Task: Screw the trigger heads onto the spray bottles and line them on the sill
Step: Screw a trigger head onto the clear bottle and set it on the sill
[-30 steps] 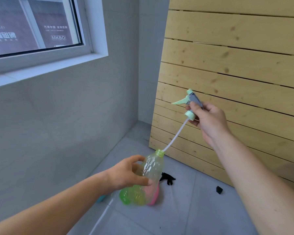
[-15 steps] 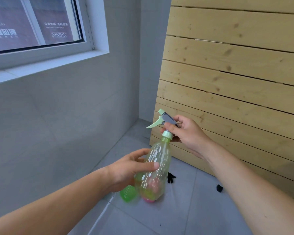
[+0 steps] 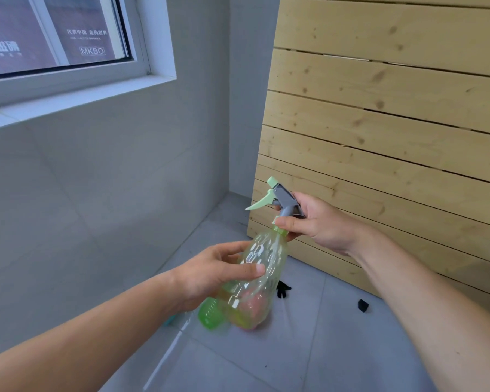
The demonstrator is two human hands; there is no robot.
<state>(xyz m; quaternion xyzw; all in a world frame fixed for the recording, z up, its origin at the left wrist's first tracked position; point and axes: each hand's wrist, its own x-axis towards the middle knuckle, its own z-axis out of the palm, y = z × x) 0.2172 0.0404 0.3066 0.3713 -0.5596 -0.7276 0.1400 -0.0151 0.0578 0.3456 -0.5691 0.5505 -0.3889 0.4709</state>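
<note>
A clear, green-tinted spray bottle (image 3: 262,267) hangs tilted in mid-air over the floor, and my left hand (image 3: 212,274) grips its body. A grey trigger head with a pale green lever and nozzle (image 3: 277,198) sits on the bottle's neck. My right hand (image 3: 314,222) holds that head, thumb and finger pinching its green collar. The white window sill (image 3: 77,99) runs along the wall at upper left, with nothing on the part in view.
On the grey tiled floor below lie a green bottle (image 3: 210,314) and a pink one (image 3: 252,306), partly hidden behind the held bottle, with a loose white dip tube (image 3: 167,355). Two small black pieces (image 3: 283,288) (image 3: 362,305) lie near a slatted wooden panel (image 3: 379,137) leaning at the right.
The right hand lowered the trigger head, sliding its tube into the bottle until the head seated on the neck. The left hand raised and steadied the bottle.
</note>
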